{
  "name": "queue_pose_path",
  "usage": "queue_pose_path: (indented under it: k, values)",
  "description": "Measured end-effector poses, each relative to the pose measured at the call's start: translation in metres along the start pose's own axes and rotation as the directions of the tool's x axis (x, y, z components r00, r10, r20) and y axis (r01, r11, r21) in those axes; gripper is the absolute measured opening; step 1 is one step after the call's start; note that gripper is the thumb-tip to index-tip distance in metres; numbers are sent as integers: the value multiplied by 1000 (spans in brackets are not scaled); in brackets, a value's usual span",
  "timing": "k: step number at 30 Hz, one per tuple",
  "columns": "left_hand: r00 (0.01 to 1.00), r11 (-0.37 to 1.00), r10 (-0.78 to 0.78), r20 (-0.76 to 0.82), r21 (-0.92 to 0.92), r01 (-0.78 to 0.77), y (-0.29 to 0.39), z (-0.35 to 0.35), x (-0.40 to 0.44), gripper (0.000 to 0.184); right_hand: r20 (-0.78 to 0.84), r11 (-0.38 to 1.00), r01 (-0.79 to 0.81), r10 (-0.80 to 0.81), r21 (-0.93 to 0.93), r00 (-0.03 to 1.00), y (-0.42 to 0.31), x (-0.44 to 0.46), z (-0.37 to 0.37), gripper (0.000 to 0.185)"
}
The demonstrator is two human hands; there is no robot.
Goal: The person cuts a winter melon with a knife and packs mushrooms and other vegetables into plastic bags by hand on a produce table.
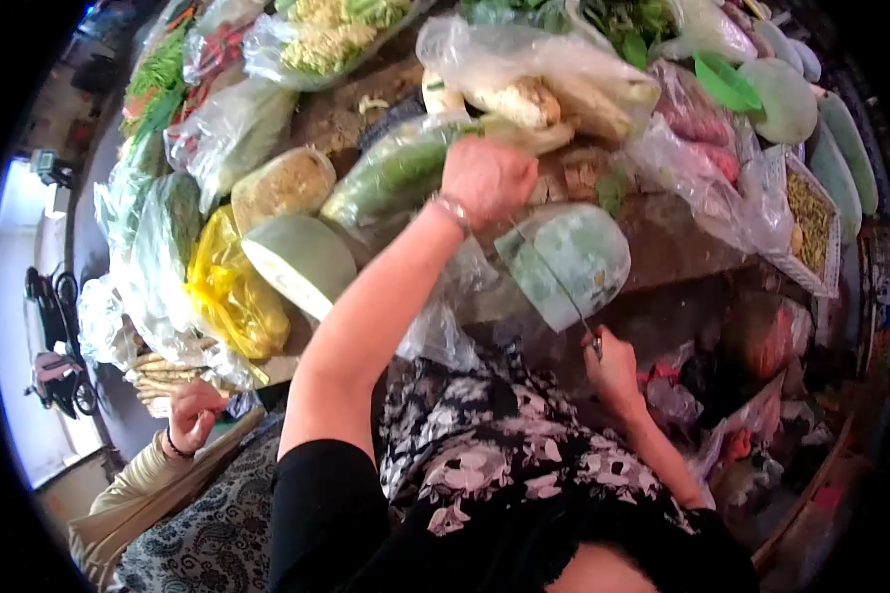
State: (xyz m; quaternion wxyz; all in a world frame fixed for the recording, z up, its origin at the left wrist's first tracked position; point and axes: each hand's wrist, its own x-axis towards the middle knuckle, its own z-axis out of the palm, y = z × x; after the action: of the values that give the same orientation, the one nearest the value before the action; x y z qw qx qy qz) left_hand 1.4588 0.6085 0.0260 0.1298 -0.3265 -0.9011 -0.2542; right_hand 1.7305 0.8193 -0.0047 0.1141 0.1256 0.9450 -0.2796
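Across the brown tabletop (677, 242), bagged vegetables (232, 138) crowd the far and left sides; a yellow bag (232, 287) lies beside a cut melon (302, 252), and a white basket (829, 277) stands at the right. Near the front edge sits a pale green melon piece (588, 257), with a knife (561, 287) slanting across it. The right hand (613, 374) has its fingers clamped on the knife's handle. The left hand (488, 183) is curled near the blade's far end; I cannot tell whether its fingers hold anything. A bright patch (18, 247) lights the room's left side, beside dark shapes hard to name. How deep the blade sits is unclear. Another person's hand (193, 415) and sleeve (133, 479) show lower left, the rest cut off. Clutter (747, 435) below right lies in shadow.
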Motion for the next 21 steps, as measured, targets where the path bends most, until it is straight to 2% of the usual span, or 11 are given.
queue_pose_path:
  k: [2, 3, 10, 12, 18, 19, 21]
  values:
    - [984, 995, -101, 145, 18, 99, 5, -1, 1, 27, 28, 999, -15, 14, 31, 1000, -8, -1, -6, 18]
    - [997, 999, -53, 53, -5, 53, 4, -1, -2, 28, 40, 999, -37, 38, -23, 998, -7, -1, -6, 18]
    - [999, 1000, -24, 25, 19, 24, 10, 0, -5, 31, 40, 997, -46, 44, 54, 998, 6, -1, -2, 19]
    - [1000, 1000, -27, 8, 5, 27, 15, -2, -6, 32, 70, 992, -126, 124, 29, 990, 0, -1, -6, 19]
    - [997, 999, -2, -81, -49, -2, 32, 8, -13, 32, 66, 995, -83, 79, 61, 995, 19, -18, -18, 21]
    - [996, 999, -4, -90, -35, 1, 32, 12, -14, 32, 98, 990, -131, 135, -44, 986, 19, -19, -23, 22]
    - [997, 998, -26, -75, -62, 21, 31, 11, -14, 32, 101, 984, -166, 171, -62, 980, 10, -20, -26, 23]
